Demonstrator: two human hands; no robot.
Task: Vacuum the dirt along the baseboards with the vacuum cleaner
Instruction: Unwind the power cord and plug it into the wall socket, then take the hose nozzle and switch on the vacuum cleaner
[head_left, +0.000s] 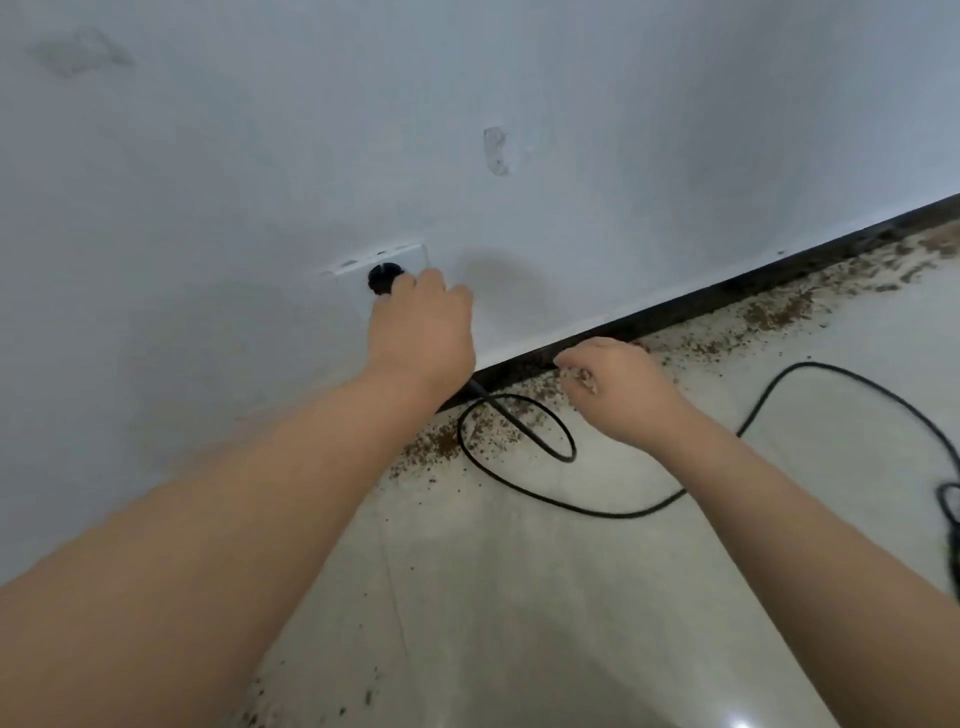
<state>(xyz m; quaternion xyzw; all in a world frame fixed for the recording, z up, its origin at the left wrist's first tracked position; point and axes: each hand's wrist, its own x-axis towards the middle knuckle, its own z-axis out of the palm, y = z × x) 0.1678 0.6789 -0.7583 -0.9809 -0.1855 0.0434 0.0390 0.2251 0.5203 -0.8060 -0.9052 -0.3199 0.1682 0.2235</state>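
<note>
A pale wall (571, 93) filled the view from nine to one o'clock above a light tiled floor (519, 597). A dark baseboard (691, 304) ran toward two o'clock, brown dirt (774, 314) scattered along it. A black cord (613, 512) looped over the floor toward three o'clock. The left hand (421, 332) gripped a black plug (382, 278) at a white socket (363, 265). The right hand (618, 387) hovered loosely curled, seemingly holding nothing. The vacuum cleaner lay out of view.
</note>
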